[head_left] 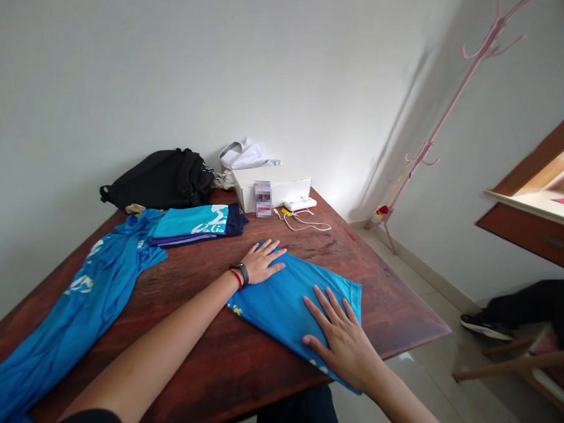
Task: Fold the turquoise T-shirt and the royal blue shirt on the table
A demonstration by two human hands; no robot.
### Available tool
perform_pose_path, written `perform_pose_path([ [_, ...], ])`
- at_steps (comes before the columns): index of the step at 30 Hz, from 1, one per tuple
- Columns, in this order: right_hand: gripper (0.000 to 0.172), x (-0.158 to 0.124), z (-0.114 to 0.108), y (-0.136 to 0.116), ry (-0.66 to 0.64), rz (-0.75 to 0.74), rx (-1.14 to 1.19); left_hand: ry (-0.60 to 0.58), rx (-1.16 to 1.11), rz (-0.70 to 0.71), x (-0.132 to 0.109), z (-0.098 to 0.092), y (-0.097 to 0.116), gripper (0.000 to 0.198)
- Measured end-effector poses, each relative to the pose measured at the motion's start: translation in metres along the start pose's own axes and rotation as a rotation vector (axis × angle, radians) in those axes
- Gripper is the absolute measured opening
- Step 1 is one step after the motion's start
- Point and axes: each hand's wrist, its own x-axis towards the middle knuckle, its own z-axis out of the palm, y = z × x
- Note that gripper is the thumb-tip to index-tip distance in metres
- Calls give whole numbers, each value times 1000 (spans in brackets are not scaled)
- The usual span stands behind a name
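Flattening a folded blue jersey (287,314) on the table (399,310) under the left hand (261,263) and right hand (342,342), both open, fingers spread — an unfolded blue jersey (79,302) lies left of the left hand, a folded teal jersey (190,223) ahead of it.

Both bare forearms reach forward, the left forearm (155,337) angling up from the lower left; the left hand (261,265) lies flat, palm down; a black fitness band (242,274) and a red cord (235,278) circle the left wrist (238,277); the right hand (344,342) lies flat too, its fingers (323,308) spread wide.
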Motion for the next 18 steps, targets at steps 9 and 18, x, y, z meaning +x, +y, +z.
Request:
perform_pose_path([
  [9, 68, -14, 14, 36, 118, 270, 3, 167, -1, -14, 8, -4, -3, 43],
  [18, 47, 33, -22, 104, 263, 336, 122, 131, 7, -85, 48, -21, -24, 37],
])
